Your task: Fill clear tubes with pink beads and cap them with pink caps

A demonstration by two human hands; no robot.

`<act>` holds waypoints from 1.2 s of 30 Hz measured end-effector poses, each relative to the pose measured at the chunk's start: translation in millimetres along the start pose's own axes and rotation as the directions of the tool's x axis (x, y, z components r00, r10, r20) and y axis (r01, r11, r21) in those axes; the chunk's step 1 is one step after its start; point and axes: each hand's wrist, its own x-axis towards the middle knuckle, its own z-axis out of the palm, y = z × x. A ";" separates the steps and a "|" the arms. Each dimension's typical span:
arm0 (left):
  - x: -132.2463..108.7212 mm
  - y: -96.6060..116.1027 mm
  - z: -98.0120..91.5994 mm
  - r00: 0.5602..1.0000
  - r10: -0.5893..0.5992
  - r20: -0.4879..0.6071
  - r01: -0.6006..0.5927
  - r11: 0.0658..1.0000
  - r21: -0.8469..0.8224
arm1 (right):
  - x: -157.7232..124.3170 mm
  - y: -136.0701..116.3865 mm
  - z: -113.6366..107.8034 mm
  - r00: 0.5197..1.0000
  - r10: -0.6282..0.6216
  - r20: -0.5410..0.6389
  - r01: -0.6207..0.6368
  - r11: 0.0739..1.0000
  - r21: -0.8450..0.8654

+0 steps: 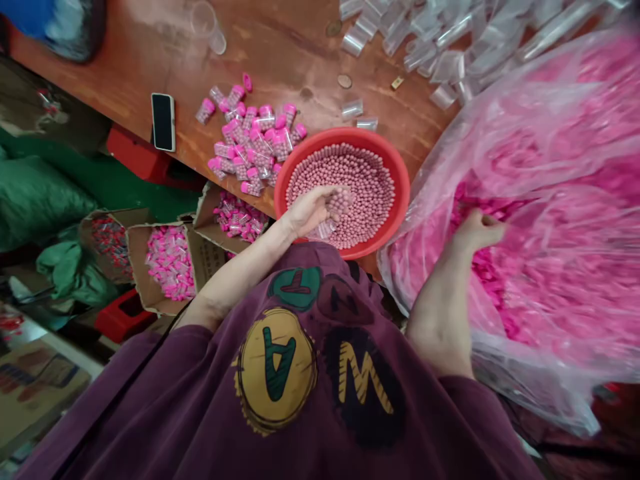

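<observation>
My left hand point(311, 212) is closed around a small clear plastic jar point(341, 200) with pink beads in it, over the red basin point(404, 175). Another clear jar point(326, 229) shows just below these fingers; whether they hold it too I cannot tell. Pink round beads point(367, 193) fill much of the basin. On the right, my right hand point(477, 230) reaches into the mouth of a big clear plastic bag point(430, 193) of pink caps point(490, 280). Its fingers look curled, with the tips hidden, so what they hold does not show.
Filled jars with pink caps point(260, 143) lie heaped left of the basin. Empty clear jars point(445, 40) are piled at the back right. A phone point(163, 122) rests at the table's edge. Below stand cardboard boxes, one holding pink-capped jars point(171, 263).
</observation>
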 end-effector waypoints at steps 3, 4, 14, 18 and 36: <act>0.9 -4.2 -3.1 0.992 0.002 0.129 -0.001 1.000 -0.011 | -40.1 -23.2 -30.3 0.989 0.129 -0.066 -0.129 0.992 0.005; 1.9 -6.3 -3.1 0.987 0.011 0.160 -0.011 1.000 0.001 | -59.0 -34.5 -39.3 0.993 0.114 -0.009 -0.113 0.993 0.042; -12.0 -8.2 -11.5 0.980 -0.006 0.197 0.004 1.000 0.012 | -177.8 -131.4 -54.6 0.596 -0.454 0.662 -0.071 0.791 0.607; -24.7 -3.2 -25.8 0.977 -0.045 0.207 0.045 0.999 0.004 | -187.0 -135.4 -53.9 0.517 -0.449 0.729 -0.157 0.787 0.596; -28.3 -18.3 -46.1 0.973 -0.030 0.229 0.033 0.999 -0.010 | -190.2 -142.1 -50.7 0.527 -0.494 0.692 0.005 0.815 0.579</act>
